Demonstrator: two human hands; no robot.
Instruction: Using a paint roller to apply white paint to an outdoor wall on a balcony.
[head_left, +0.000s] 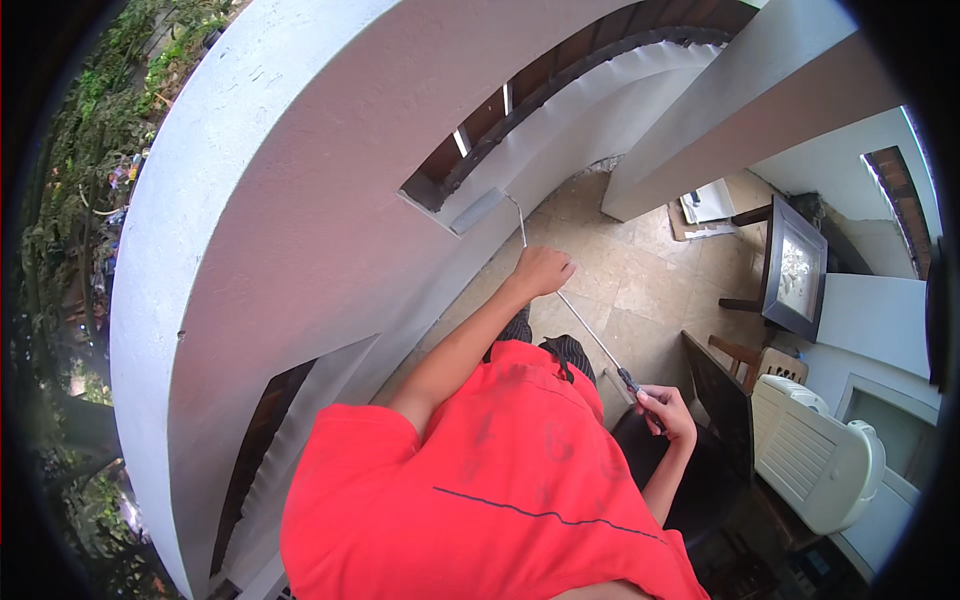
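Note:
My left hand (544, 270) is closed around the upper part of a thin metal extension pole (589, 324). Farther back, my right hand (666, 414) grips the dark handle (628, 381) at the pole's near end. A wire frame (521, 223) at the far end carries a pale paint roller (478, 211). That roller lies at the white inner wall, just below the corner of a slot-shaped opening (427, 187); whether it presses on the surface I cannot tell.
A curved parapet wall (247, 195) runs along the left, with foliage (97, 112) beyond. Ahead stands a thick column (720, 127). A white tray (712, 204) rests on the tiled floor (637, 277). To the right are a dark-framed table (796, 270) and a white plastic item (814, 450).

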